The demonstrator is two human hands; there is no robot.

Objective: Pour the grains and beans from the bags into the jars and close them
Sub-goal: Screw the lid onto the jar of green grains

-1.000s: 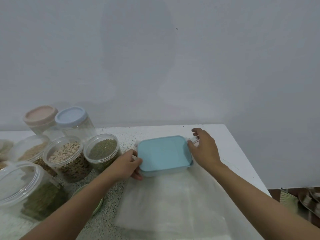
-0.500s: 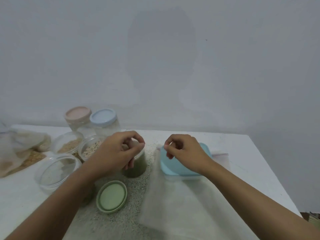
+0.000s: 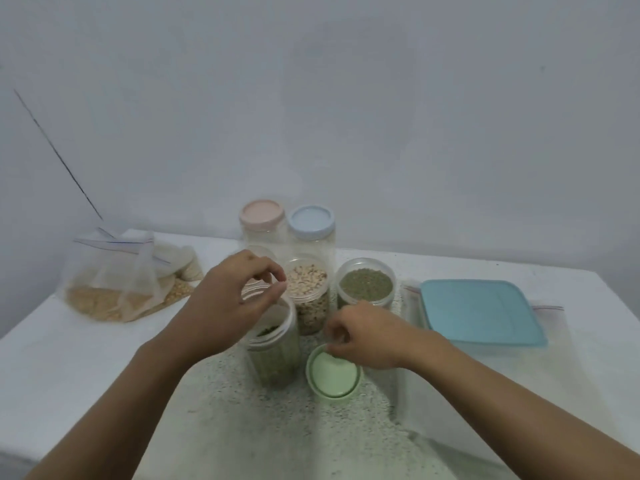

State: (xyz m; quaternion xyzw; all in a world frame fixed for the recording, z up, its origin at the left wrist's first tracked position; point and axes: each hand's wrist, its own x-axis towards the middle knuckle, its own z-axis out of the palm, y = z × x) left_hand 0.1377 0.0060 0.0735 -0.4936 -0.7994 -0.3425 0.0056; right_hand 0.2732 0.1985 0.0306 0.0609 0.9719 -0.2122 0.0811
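A white surface (image 3: 69,358) is set by a pale wall. The left hand (image 3: 225,306) is curled at the rim of the open jar (image 3: 273,358); a grip cannot be told. Just right of the jar, the green lid (image 3: 334,374) is pinched by the right hand (image 3: 370,336). Closing is likely in hand: the lid must be lifted onto the jar.

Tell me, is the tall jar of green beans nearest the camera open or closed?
Open. The jar has a bare rim; the green lid lies beside it on the table, with the right hand at its edge.

Bare left hand (image 3: 228,299) and bare right hand (image 3: 367,336), forearms uncovered right up to frame edge.
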